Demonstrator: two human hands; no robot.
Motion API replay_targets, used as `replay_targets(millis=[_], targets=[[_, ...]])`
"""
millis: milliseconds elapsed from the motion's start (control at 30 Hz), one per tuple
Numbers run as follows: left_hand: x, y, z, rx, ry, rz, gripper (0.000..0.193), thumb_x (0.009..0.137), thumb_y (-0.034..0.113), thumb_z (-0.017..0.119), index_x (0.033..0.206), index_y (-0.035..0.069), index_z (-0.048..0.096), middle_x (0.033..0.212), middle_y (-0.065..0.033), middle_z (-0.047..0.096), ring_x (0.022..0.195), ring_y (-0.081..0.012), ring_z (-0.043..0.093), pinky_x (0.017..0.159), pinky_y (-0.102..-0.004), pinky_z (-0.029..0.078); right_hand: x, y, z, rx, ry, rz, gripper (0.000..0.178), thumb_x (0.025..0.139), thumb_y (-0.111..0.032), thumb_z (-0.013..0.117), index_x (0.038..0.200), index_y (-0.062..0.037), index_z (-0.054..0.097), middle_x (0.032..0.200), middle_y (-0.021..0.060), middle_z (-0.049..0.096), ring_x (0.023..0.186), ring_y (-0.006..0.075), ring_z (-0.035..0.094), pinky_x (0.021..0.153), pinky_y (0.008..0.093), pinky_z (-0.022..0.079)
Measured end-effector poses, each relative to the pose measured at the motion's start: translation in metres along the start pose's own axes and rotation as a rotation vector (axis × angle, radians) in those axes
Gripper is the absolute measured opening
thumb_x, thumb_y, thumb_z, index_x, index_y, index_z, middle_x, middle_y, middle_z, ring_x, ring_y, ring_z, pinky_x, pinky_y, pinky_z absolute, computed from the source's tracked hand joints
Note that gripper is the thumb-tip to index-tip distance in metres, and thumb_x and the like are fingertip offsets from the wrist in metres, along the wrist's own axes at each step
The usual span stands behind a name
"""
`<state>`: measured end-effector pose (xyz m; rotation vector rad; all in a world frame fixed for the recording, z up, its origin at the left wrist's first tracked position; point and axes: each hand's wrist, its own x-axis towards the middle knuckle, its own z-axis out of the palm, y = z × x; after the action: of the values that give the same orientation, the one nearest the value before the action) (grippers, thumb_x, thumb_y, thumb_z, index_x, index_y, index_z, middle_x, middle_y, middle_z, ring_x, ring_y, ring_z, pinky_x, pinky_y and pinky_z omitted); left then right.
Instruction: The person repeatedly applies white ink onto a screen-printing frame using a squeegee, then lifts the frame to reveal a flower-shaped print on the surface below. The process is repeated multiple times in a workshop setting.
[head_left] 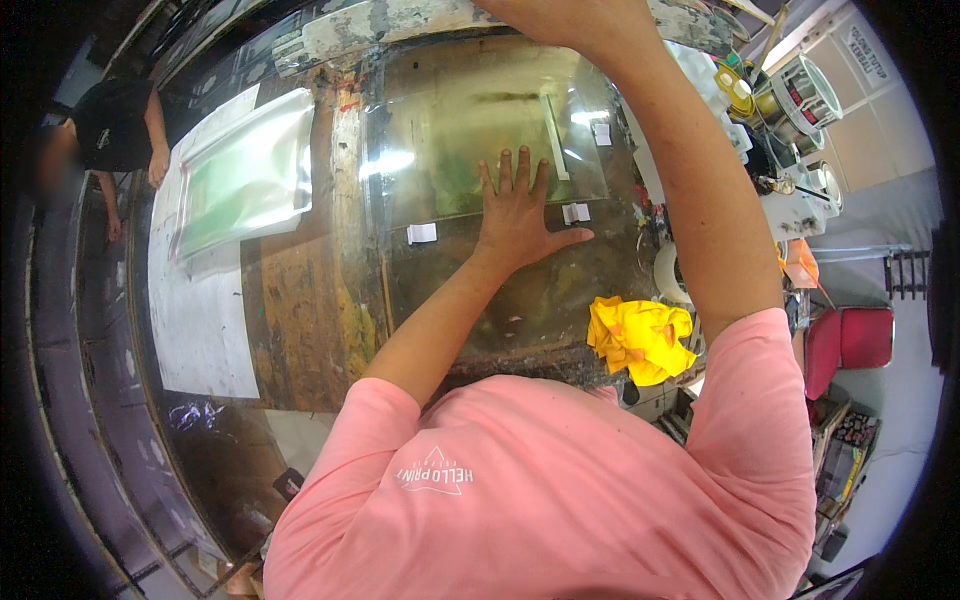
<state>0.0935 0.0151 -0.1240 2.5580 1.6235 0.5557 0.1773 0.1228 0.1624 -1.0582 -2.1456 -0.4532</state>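
A see-through, greenish sheet [450,140] lay on the bench [300,310] beneath a person's left hand [514,212], palm down, fingers fanned wide. From where I stood it looked slick, likely light and easily scratched; glare made stiff pane or thin film hard to call. Its edges, by the white tabs [422,233], seemed the best hold. The right hand [532,12] stretched toward the far side, mostly out of sight, its grip impossible to tell. A crumpled yellow cloth [641,342] sat nearby; a co-worker [115,125] stood at left.
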Motion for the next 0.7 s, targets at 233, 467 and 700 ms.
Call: replay_targets(millis=[233, 467, 700], targets=[[-0.002, 0.0, -0.002, 0.021, 0.021, 0.032, 0.126, 0.078, 0.098, 0.053, 0.159, 0.002, 0.048, 0.166, -0.0278, 0.038, 0.157, -0.0493, 0.029, 0.125, -0.0748, 0.002, -0.002, -0.001, -0.001, 0.001, -0.013, 0.002, 0.055, 0.095, -0.049, 0.059, 0.08, 0.0017, 0.072, 0.075, 0.0219, 0.071, 0.076, 0.0393, 0.072, 0.075, 0.0511, 0.057], [-0.003, -0.002, 0.004, -0.036, 0.097, 0.058, 0.119, 0.078, 0.093, 0.06, 0.152, 0.001, 0.055, 0.163, -0.0283, 0.041, 0.154, -0.0495, 0.033, 0.126, -0.0719, 0.012, -0.001, -0.001, -0.001, -0.008, -0.037, 0.015, 0.055, 0.095, -0.049, 0.059, 0.08, 0.002, 0.072, 0.075, 0.0222, 0.07, 0.075, 0.0393, 0.072, 0.073, 0.0511, 0.057], [-0.011, -0.004, 0.006, -0.08, 0.123, 0.121, 0.098, 0.081, 0.086, 0.065, 0.132, 0.003, 0.072, 0.151, -0.022, 0.056, 0.145, -0.0431, 0.048, 0.123, -0.064, 0.031, -0.002, -0.001, 0.0, -0.002, -0.016, 0.001, 0.055, 0.095, -0.049, 0.058, 0.08, 0.002, 0.073, 0.076, 0.0227, 0.071, 0.075, 0.0396, 0.072, 0.074, 0.0513, 0.057]])
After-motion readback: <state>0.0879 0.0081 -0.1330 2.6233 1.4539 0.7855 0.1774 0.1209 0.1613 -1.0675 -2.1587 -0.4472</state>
